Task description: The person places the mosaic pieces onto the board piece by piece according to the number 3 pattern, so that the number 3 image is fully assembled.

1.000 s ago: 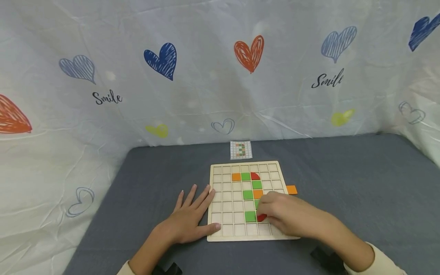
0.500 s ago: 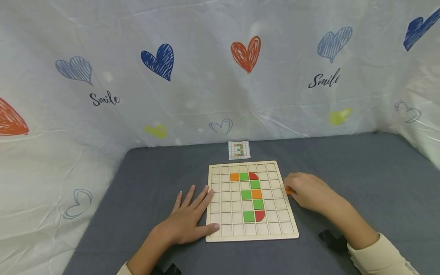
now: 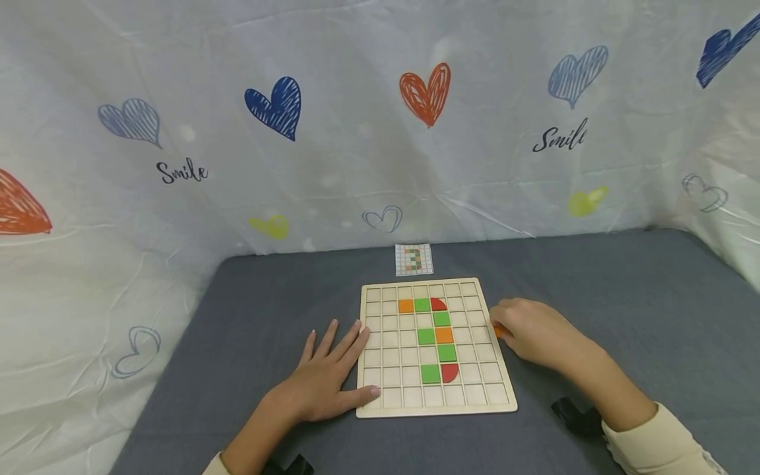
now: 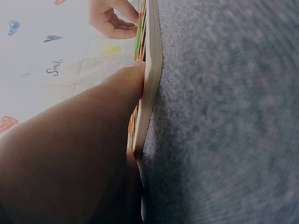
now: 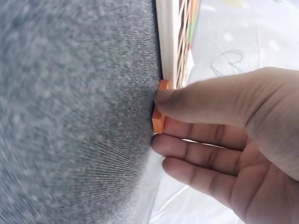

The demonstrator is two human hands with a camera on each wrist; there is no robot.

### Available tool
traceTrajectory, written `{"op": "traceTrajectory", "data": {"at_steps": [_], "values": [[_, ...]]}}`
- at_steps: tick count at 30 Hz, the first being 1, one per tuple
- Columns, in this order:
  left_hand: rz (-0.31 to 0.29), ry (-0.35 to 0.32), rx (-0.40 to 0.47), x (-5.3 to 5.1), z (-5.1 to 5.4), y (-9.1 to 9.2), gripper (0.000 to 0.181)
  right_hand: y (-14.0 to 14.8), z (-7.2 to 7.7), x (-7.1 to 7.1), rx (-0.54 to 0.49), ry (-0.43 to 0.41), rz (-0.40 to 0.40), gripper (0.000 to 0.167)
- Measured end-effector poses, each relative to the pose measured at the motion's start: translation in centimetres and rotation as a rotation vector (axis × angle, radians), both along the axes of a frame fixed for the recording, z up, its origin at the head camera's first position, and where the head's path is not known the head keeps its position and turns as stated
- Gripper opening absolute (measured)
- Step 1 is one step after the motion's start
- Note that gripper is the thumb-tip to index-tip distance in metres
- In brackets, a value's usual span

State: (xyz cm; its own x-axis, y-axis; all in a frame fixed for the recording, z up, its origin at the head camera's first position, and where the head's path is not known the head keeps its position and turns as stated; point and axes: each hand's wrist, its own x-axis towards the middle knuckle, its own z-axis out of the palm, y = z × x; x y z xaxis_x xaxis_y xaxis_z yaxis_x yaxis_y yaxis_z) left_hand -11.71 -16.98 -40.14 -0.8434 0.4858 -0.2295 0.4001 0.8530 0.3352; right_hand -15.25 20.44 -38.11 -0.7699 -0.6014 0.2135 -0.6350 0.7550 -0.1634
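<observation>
A light wooden grid board lies on the grey cloth. Spread flat, my left hand rests along the board's left edge, its thumb over the lower left squares. Beyond the right edge, my right hand has thumb and fingers on an orange square tile, pinching it low against the board's side. In the grid sit several green tiles, two orange squares and two red rounded-corner tiles. From the head view, the right hand covers most of the loose tile.
A small card printed with a coloured grid pattern lies behind the board. Grey cloth covers the table, and a white curtain with hearts hangs at the back. Black wrist straps are partly visible.
My right hand has let go of the lower red tile, which lies in the grid, and moved right to the loose orange tile. My left hand stays in place on the board.
</observation>
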Motion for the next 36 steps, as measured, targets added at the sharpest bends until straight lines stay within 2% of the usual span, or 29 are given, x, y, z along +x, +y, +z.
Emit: {"op": "traceTrajectory", "data": {"at_steps": [7, 18, 26, 32, 36], "values": [[-0.002, -0.001, 0.003, 0.0, -0.1, 0.0, 0.095, 0.2, 0.1, 0.1, 0.005, -0.042, -0.004, 0.037], [-0.001, 0.005, -0.001, 0.0, -0.1, 0.0, 0.095, -0.1, 0.6, 0.4, -0.018, -0.056, 0.003, 0.034], [0.003, 0.005, -0.004, -0.1, -0.2, -0.1, 0.095, -1.0, 1.1, 0.9, -0.059, -0.100, 0.087, 0.026], [0.004, 0.010, -0.013, 0.0, -0.4, -0.1, 0.096, -2.0, 1.2, 1.3, -0.072, -0.088, 0.151, 0.018], [0.006, 0.009, -0.017, 0.0, -0.5, -0.1, 0.097, -2.9, 1.4, 1.8, -0.093, -0.075, 0.185, 0.019]]}}
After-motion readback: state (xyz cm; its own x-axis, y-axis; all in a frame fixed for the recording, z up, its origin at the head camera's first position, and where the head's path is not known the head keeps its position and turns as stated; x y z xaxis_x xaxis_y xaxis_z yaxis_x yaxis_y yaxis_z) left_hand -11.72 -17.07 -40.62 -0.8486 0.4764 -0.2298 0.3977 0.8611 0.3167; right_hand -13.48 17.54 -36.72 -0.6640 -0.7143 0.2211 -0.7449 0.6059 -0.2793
